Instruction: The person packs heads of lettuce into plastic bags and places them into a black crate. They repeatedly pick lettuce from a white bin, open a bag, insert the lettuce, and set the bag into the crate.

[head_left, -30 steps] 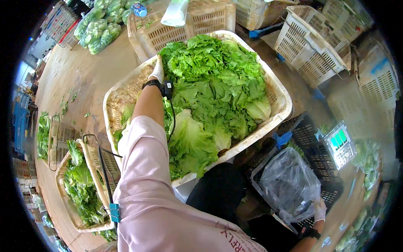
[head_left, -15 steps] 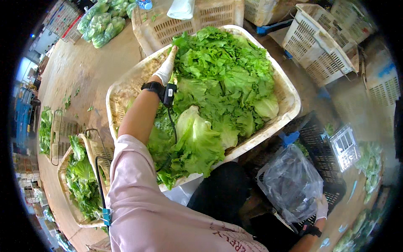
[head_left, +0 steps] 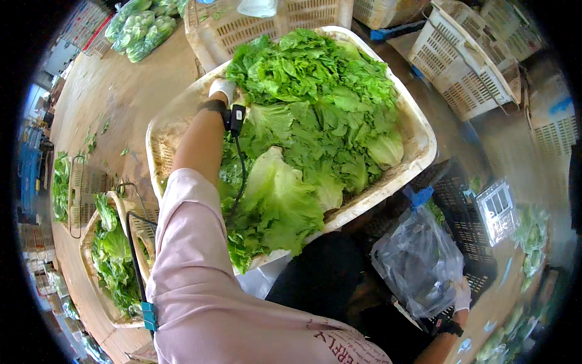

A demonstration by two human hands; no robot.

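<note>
A broad white crate (head_left: 418,158) in front of me is heaped with green leafy lettuce (head_left: 327,109). My left hand (head_left: 222,90), in a white glove, reaches to the crate's far left side against the lettuce; leaves hide its fingers. A lettuce with pale, wide leaves (head_left: 273,188) lies on the near side of the heap. At the lower right, my gloved right hand (head_left: 462,295) is closed on the near edge of a clear plastic bag (head_left: 418,255), which lies over a black crate (head_left: 458,188). Blue material (head_left: 418,195) shows at the bag's far end.
Another pale crate (head_left: 273,30) stands behind the lettuce crate. Several white crates (head_left: 461,67) are at the far right. A crate of greens (head_left: 115,261) sits at left. A flat panel (head_left: 497,212) is beside the black crate. Bagged greens (head_left: 139,33) lie far left.
My left hand has drawn back slightly toward me, and its fingers have gone behind leaves. The lettuce beside it has shifted left. My right hand stays at the bag; the view has moved a little.
</note>
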